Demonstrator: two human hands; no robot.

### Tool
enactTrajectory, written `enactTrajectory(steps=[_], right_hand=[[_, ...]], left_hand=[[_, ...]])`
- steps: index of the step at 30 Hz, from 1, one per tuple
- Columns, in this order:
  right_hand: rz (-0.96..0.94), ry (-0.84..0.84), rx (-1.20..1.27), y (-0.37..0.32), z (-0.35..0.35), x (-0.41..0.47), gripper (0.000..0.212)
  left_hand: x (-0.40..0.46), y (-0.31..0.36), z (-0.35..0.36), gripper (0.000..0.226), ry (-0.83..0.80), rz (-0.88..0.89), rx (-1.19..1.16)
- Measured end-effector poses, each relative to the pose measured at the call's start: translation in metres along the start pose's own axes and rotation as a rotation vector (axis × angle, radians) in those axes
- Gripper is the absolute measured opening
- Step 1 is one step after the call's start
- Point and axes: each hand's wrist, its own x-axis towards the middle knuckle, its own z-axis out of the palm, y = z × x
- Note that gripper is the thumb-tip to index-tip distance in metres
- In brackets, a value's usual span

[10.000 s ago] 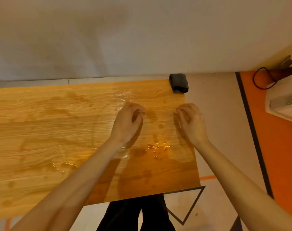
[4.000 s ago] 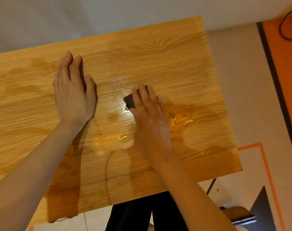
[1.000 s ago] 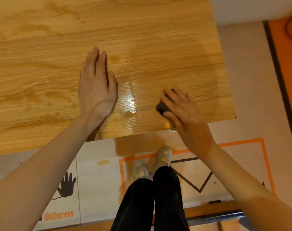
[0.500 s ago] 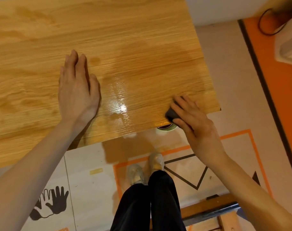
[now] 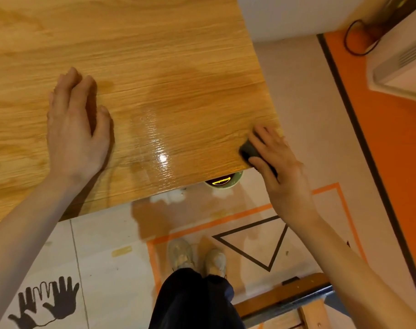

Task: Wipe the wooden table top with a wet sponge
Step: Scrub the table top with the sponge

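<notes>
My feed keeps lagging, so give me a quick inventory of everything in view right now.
table top: one, light wood, upper left, wet sheen near front edge
sponge: one, dark grey, front right corner of table top
bowl: one, green rim, on floor, half hidden under table edge
floor tape: orange lines, black triangle, right of the shoes
handprint marks: two, black, floor lower left
white unit: one, upper right
left hand: flat on table top
right hand: holds sponge
shoes: two, pale, bottom centre

Single head view, steeply down, near table (image 5: 154, 55) corner
</notes>
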Motion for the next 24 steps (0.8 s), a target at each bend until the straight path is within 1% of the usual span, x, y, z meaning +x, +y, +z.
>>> enactTrajectory(steps=[3, 6, 8, 10, 13, 15, 18, 20, 22, 24], right_hand=[[0.024, -0.023, 0.011, 0.009, -0.004, 0.047, 0.041], [0.051, 0.020, 0.030, 0.018, -0.003, 0.113, 0.042], [0.036, 0.037, 0.052, 0.019, -0.004, 0.127, 0.041], [0.015, 0.043, 0.033, 0.019, -0.007, 0.102, 0.041], [0.026, 0.071, 0.018, 0.026, -0.014, 0.026, 0.042], [0.001, 0.085, -0.006, 0.030, -0.014, -0.013, 0.043], [-0.023, 0.130, -0.009, 0.032, -0.008, -0.014, 0.041], [0.016, 0.230, 0.058, 0.023, 0.003, -0.009, 0.037], [0.028, 0.315, 0.131, 0.008, 0.023, -0.015, 0.036], [-0.018, 0.317, 0.143, -0.020, 0.053, -0.026, 0.035]], left_hand=[[-0.016, 0.008, -0.007, 0.053, -0.039, 0.053, -0.023], [-0.046, 0.014, -0.009, 0.051, -0.071, 0.065, -0.002], [-0.060, 0.014, -0.007, 0.050, -0.077, 0.061, 0.017], [-0.064, 0.015, -0.005, 0.052, -0.083, 0.047, 0.027], [-0.064, 0.018, -0.003, 0.052, -0.068, 0.045, 0.048], [-0.064, 0.018, -0.004, 0.052, -0.057, 0.040, 0.063], [-0.064, 0.018, -0.003, 0.052, -0.047, 0.045, 0.084], [-0.063, 0.019, -0.003, 0.051, -0.042, 0.032, 0.085], [-0.063, 0.018, -0.003, 0.051, -0.046, 0.027, 0.085], [-0.063, 0.016, -0.002, 0.051, -0.050, 0.038, 0.082]])
